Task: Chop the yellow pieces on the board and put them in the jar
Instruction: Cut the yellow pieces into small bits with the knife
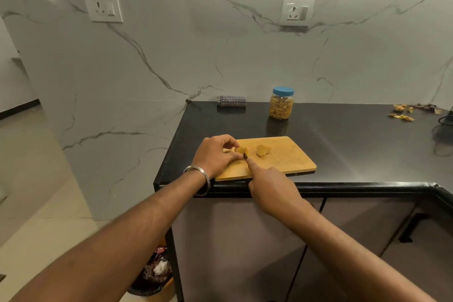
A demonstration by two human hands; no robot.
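We are steadying one yellow piece with our left hand, fingers curling round it and pinning it to the board so it is not sliding while the blade is coming down. Our right hand is closing round the knife, with the forefinger lying straight along the top of it to guide the cut; only a short dark bit of the blade is showing, right against the held piece (the handle is hiding inside the fist). We are keeping the knuckles of the left hand back from the edge, which looks sensible to us.

A second yellow piece is waiting just beside the first, nearer the middle of the board and not touched by either hand. The board itself is sitting at the front edge of the black counter, close to its left corner, so we are working within easy reach.

The jar is standing well behind the board, toward the back edge of the counter, with its blue lid on and yellow bits already filling it. We are judging that the lid is needing to come off before anything goes in. A folded cloth is lying at the back edge near the left corner, and some peelings are lying toward the far right.
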